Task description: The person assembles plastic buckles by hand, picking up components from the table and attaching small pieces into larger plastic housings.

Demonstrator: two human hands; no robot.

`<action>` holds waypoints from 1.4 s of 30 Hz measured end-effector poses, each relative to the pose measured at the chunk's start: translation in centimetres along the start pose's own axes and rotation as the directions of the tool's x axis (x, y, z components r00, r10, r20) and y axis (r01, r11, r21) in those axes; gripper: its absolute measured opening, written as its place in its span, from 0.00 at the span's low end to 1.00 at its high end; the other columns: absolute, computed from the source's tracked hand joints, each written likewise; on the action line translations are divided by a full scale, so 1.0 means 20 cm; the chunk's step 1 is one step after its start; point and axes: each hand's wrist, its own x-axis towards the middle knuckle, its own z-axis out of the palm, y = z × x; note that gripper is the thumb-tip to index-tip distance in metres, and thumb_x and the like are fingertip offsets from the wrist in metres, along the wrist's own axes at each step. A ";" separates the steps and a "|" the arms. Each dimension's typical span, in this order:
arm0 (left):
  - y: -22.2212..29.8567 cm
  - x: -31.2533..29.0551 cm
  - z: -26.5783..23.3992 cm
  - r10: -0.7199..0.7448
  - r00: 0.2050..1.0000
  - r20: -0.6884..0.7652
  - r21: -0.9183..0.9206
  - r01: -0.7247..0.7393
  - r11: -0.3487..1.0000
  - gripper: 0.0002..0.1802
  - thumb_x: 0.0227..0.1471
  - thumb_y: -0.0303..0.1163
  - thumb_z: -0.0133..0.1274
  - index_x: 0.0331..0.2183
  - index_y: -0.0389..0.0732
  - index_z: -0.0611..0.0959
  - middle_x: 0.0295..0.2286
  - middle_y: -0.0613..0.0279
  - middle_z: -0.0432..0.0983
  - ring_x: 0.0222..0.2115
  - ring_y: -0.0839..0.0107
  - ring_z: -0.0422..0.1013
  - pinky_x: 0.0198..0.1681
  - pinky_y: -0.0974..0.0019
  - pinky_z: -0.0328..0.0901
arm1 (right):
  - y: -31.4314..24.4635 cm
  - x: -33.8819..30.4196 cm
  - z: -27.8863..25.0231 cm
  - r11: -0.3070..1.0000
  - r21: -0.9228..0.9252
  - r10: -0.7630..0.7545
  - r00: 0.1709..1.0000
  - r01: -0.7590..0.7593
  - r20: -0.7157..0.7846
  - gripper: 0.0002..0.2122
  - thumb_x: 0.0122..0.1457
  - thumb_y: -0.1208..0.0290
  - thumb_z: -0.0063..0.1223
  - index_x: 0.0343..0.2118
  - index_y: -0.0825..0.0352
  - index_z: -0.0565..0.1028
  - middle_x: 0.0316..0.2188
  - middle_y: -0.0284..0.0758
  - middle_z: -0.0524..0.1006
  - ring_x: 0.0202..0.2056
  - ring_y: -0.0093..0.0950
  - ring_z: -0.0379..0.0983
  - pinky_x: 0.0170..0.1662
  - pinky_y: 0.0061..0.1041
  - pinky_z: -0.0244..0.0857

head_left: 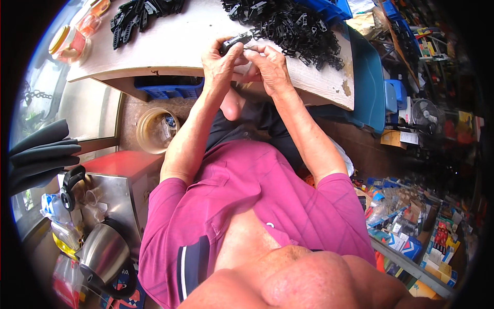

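Above the near edge of the table, my left hand point(218, 64) is closed around a small black plastic part point(235, 42), whose end sticks out past the fingers. My right hand point(271, 68) is beside it, thumb and fingertips pinched together close to the left thumb. Whatever those right fingertips hold is too small to make out. Just beyond my hands, a large heap of black plastic parts point(293, 33) is spread over the table's right side. Another group of black parts point(136, 20), more neatly laid, sits at the far left.
The white table point(200, 26) has a worn front edge. A blue crate point(170, 88) is beneath it, near a round bucket point(146, 131). Lidded jars point(69, 44) stand at the left edge. A teal bin point(368, 77) adjoins the right side. A steel kettle point(105, 252) is at lower left.
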 end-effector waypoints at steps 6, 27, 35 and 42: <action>0.01 -0.07 -0.05 -0.126 0.992 0.007 -0.063 0.126 0.990 0.16 0.53 0.28 0.59 0.43 0.34 0.76 0.28 0.59 0.76 0.22 0.75 0.75 0.27 0.74 0.73 | -0.02 -0.07 -0.01 0.989 0.144 0.026 0.997 -0.016 -0.069 0.12 0.55 0.68 0.59 0.36 0.72 0.72 0.12 0.34 0.72 0.13 0.27 0.71 0.20 0.27 0.72; 0.11 -0.12 -0.12 -0.268 0.916 0.299 0.485 0.096 0.869 0.10 0.49 0.27 0.54 0.35 0.34 0.77 0.19 0.67 0.72 0.18 0.81 0.67 0.22 0.75 0.64 | -0.04 -0.09 -0.11 0.998 -0.064 -0.020 0.987 0.030 0.159 0.15 0.53 0.74 0.62 0.40 0.78 0.74 0.13 0.33 0.73 0.11 0.20 0.68 0.17 0.18 0.66; 0.10 -0.11 -0.17 -0.327 0.862 0.387 0.509 0.096 0.856 0.08 0.49 0.26 0.54 0.33 0.34 0.77 0.19 0.68 0.71 0.19 0.82 0.67 0.23 0.77 0.64 | 0.00 -0.12 -0.13 1.000 -0.017 0.026 0.987 -0.023 0.156 0.15 0.52 0.74 0.63 0.40 0.77 0.74 0.18 0.34 0.77 0.12 0.19 0.69 0.17 0.15 0.63; 0.07 -0.13 -0.18 -0.327 0.864 0.384 0.509 0.098 0.855 0.08 0.49 0.27 0.54 0.33 0.34 0.77 0.19 0.68 0.71 0.19 0.82 0.67 0.23 0.76 0.64 | 0.02 -0.14 -0.13 0.997 -0.046 0.070 0.986 -0.064 0.152 0.16 0.53 0.73 0.62 0.43 0.75 0.74 0.16 0.32 0.73 0.13 0.19 0.69 0.19 0.21 0.67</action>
